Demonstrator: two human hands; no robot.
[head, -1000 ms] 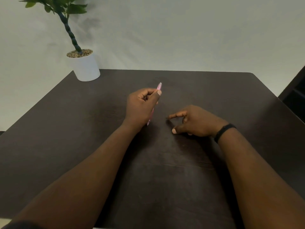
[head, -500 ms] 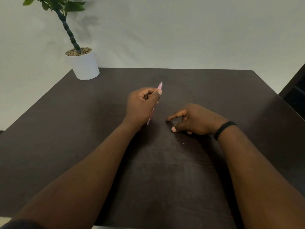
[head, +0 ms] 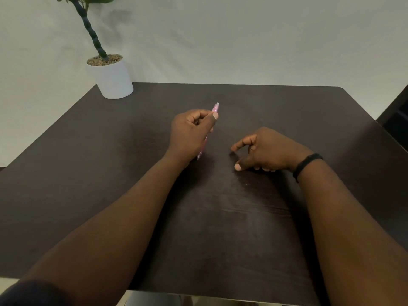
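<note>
My left hand [head: 189,134] grips a pink pen [head: 215,108] over the middle of the dark wooden table [head: 88,173]. The pen's top sticks out past my thumb and its lower end shows below the hand; the middle of the pen is hidden by my fingers. My right hand [head: 267,151] rests on the table to the right of it, fingers loosely curled, index finger and thumb apart, holding nothing. A black band [head: 305,166] sits on that wrist.
A white pot [head: 112,79] with a green plant stands at the table's far left corner. A pale wall lies behind the table. A dark piece of furniture [head: 395,120] is at the right edge.
Both hands stay nearly still. The right hand's fingers have lifted and opened slightly; the view has shifted a little.
</note>
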